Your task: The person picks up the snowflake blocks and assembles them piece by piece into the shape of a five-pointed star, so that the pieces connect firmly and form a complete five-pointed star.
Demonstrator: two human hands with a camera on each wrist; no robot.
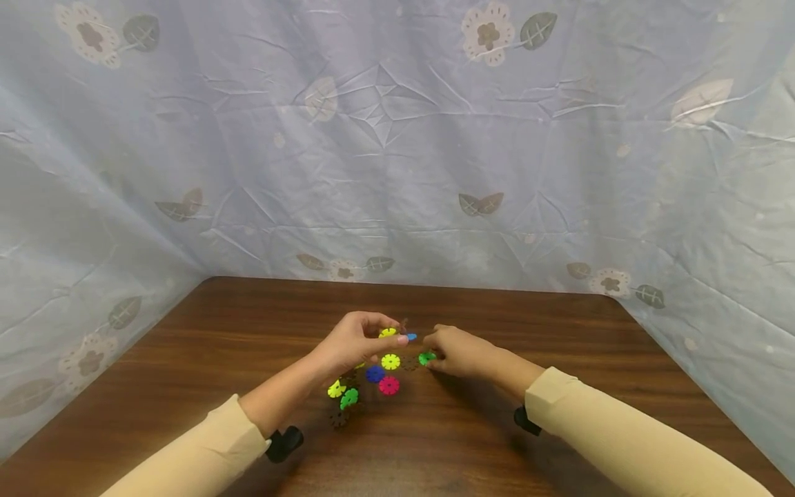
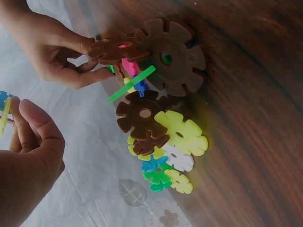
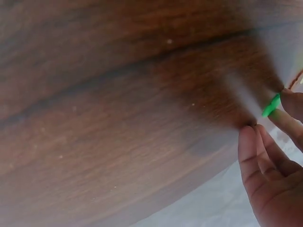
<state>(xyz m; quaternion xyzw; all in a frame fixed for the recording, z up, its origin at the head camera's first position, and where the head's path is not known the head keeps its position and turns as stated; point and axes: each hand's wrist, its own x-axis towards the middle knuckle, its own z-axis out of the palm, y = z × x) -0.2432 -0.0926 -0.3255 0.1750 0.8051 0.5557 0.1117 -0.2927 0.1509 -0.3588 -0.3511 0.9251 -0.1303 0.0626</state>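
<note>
My left hand [image 1: 348, 345] pinches a small group of notched plastic building discs, a yellow disc [image 1: 388, 333] and a blue disc [image 1: 412, 337]. At the left edge of the left wrist view, this blue disc [image 2: 4, 98] is partly cut off. My right hand [image 1: 462, 352] pinches a green notched disc [image 1: 426, 358] low over the table; in the right wrist view the green disc [image 3: 272, 105] sits between thumb and finger, seen edge-on. Near my left hand lie a yellow disc [image 1: 390, 362], a dark blue disc [image 1: 375, 374] and a pink disc [image 1: 389, 385].
A brown disc [image 2: 173, 59] stands large in the left wrist view, among several joined discs. Toward the wearer are a green disc [image 1: 349, 398] and a dark brown disc [image 1: 339, 418]. Patterned cloth [image 1: 385, 172] hangs round the wooden table [image 1: 472, 442].
</note>
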